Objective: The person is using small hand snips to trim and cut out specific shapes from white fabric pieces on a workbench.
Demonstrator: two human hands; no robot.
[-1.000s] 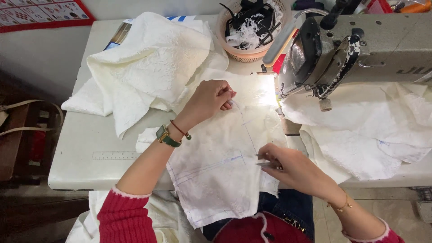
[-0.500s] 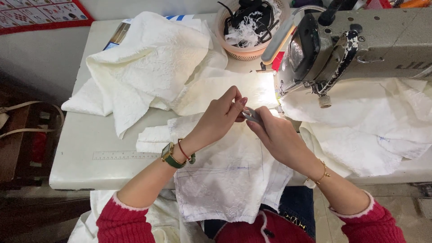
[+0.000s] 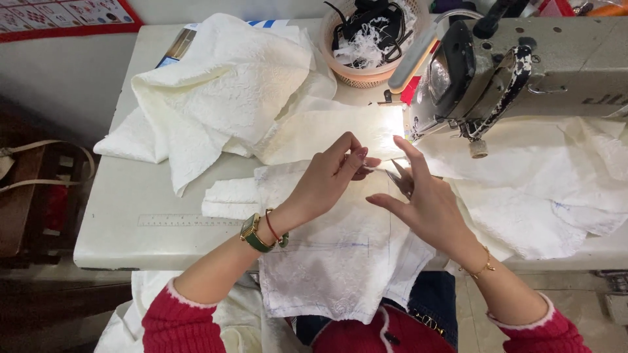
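A white embroidered fabric piece point(image 3: 333, 261) with blue chalk lines lies on the table in front of me and hangs over its front edge. My left hand point(image 3: 327, 180), with a green watch and red bracelet on the wrist, pinches a thin white thread just above the fabric's top edge. My right hand point(image 3: 425, 202), with a gold bracelet, holds small metal thread snips point(image 3: 398, 175) whose tips point at that thread. Both hands meet under the lamp of the sewing machine point(image 3: 523, 72).
A pile of cream fabric point(image 3: 222, 98) covers the table's back left. A pink basket point(image 3: 369, 39) of scraps stands behind the hands. More white fabric point(image 3: 543, 189) lies under the machine at right. A ruler point(image 3: 186, 220) is set into the white table point(image 3: 124, 196). A brown bag point(image 3: 39, 189) stands on the floor at left.
My right hand rose from the fabric's lower right edge to meet my left hand by the machine's lamp. The left hand now pinches the thread and the snips point at it.
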